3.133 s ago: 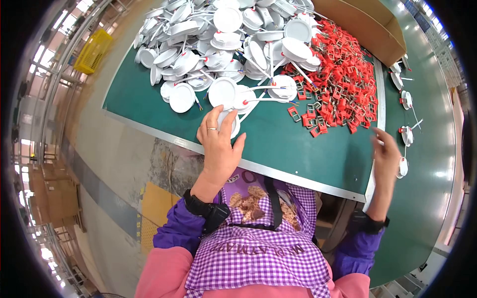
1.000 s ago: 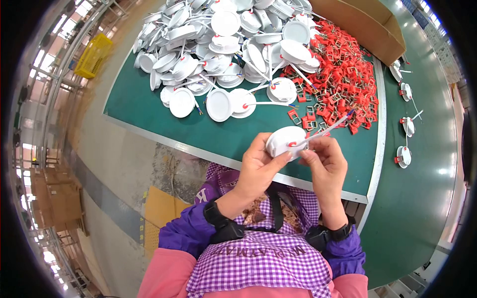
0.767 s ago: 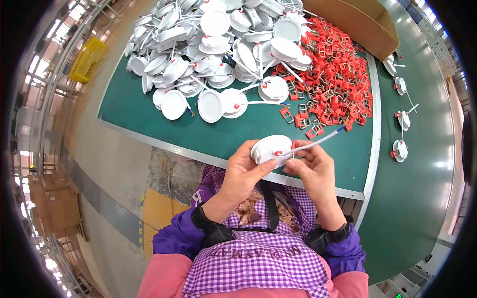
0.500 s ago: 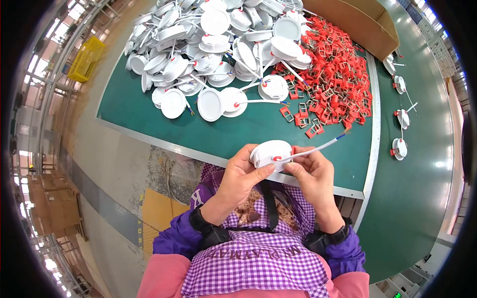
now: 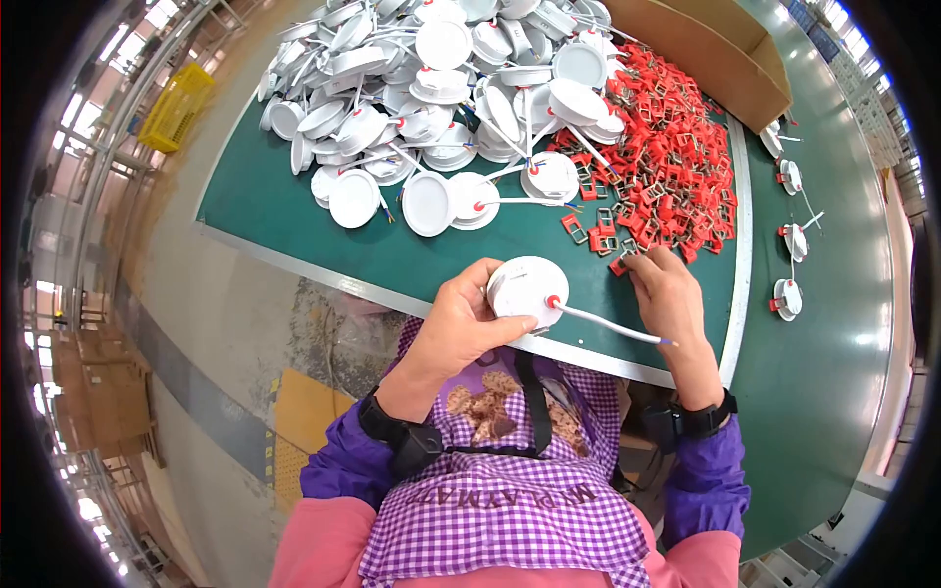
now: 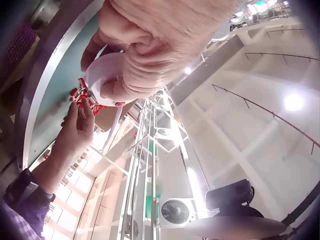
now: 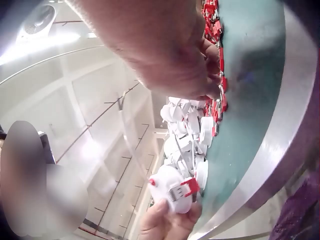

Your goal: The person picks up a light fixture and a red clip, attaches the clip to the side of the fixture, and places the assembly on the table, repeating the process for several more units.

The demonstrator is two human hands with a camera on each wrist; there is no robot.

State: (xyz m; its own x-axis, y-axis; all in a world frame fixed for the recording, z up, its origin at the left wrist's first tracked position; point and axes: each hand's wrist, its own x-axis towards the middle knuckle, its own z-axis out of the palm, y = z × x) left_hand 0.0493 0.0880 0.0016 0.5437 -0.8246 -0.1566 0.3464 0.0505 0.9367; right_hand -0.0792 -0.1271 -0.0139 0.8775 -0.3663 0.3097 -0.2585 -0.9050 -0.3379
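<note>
A white round lamp (image 5: pixel 524 286) is gripped by the left hand (image 5: pixel 453 321), thumb on its back face; a white cable hangs off it toward the right. In the right wrist view, a red clip (image 7: pixel 190 187) sits at the side of the held lamp (image 7: pixel 169 181). The right hand (image 5: pixel 674 302) reaches to the near edge of the pile of red clips (image 5: pixel 676 167), its fingertips touching clips. In the left wrist view the right hand (image 6: pixel 77 134) has thumb and finger apart at the clips (image 6: pixel 86 100); whether one is pinched is not clear.
A heap of white lamps with cables (image 5: pixel 443 45) covers the far side of the green table (image 5: pixel 294 220). Behind the clips stands a cardboard box (image 5: pixel 720 59). Several lamps (image 5: pixel 787 297) lie in a line on the green surface at the right, beyond a metal edge (image 5: pixel 743 245).
The right hand has let go of the lamp and moved up and right to the clips. In the left hand the lamp has turned, its cable now pointing down to the right.
</note>
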